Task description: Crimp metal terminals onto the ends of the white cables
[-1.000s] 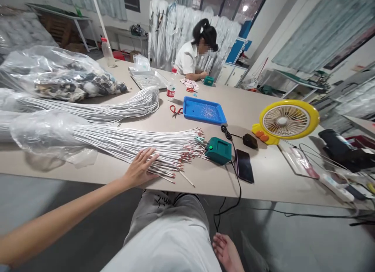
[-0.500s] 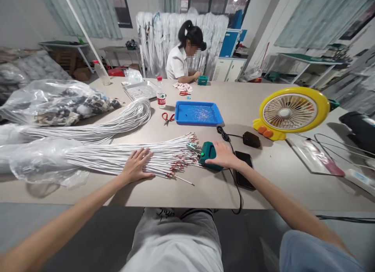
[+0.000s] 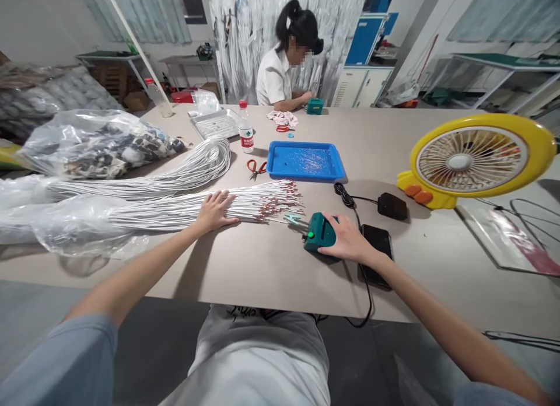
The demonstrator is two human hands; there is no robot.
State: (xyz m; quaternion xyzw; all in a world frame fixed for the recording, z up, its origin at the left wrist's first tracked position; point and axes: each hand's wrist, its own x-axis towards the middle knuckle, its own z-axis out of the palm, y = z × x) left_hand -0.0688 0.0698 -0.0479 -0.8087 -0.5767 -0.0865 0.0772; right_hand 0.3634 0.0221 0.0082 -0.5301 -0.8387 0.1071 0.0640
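My left hand (image 3: 214, 212) lies with spread fingers on a thick bundle of white cables (image 3: 170, 209), near their stripped, copper-coloured ends. Clear plastic wraps the bundle's left part. My right hand (image 3: 349, 238) grips a small dark-green boxy device (image 3: 320, 234) with a lit green button, fingers over its top and thumb on the near side. A light-green clip-like part (image 3: 292, 219) sticks out from the device's left side, close to the cable ends. A gap of table shows between most of the bundle and the device.
A blue tray (image 3: 273, 161) with small scraps lies beyond, beside red-handled cutters (image 3: 255, 170). Another looped cable bundle (image 3: 205, 164) is behind mine. A black phone (image 3: 377, 251), power adapter (image 3: 392, 206) and yellow fan (image 3: 481, 123) stand right. A co-worker (image 3: 280, 73) sits opposite.
My left hand and the cable bundle have shifted away from me across the table. The green device, under my right hand, has come slightly nearer to me, widening the gap. The view has turned slightly.
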